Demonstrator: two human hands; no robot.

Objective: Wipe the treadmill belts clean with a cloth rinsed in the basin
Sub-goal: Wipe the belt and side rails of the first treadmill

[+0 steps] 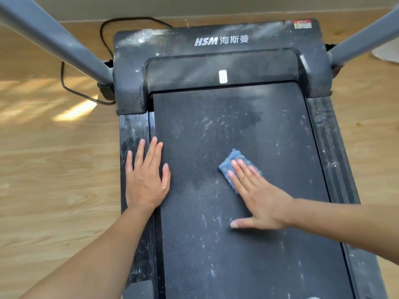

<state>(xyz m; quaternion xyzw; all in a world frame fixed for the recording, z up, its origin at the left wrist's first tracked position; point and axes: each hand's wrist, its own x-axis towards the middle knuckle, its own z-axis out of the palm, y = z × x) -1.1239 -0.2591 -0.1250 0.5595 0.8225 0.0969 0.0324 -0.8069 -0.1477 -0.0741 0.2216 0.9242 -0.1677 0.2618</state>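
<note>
Flat and straight-fingered, your right hand (pixel 259 195) presses the blue cloth (pixel 234 162) down onto the treadmill belt (pixel 237 255); nothing curls round it, and the thumb sticks out toward the near end, resting on the belt. That cloth lies folded near the middle of the belt, a little right of centre, its far corner poking out beyond your fingertips. Your left hand (pixel 146 175) is spread open too, palm down, straddling the left edge of the belt and the left side rail (pixel 131 130). White dust streaks the belt, thickest toward the near end. Farther off, the dusty motor cover (pixel 216 52) carries the letters HSM. Two grey uprights (pixel 54 39) rise from its left and right sides. A black cable (pixel 71 89) loops across the wooden floor (pixel 54 190) on the far left.
</note>
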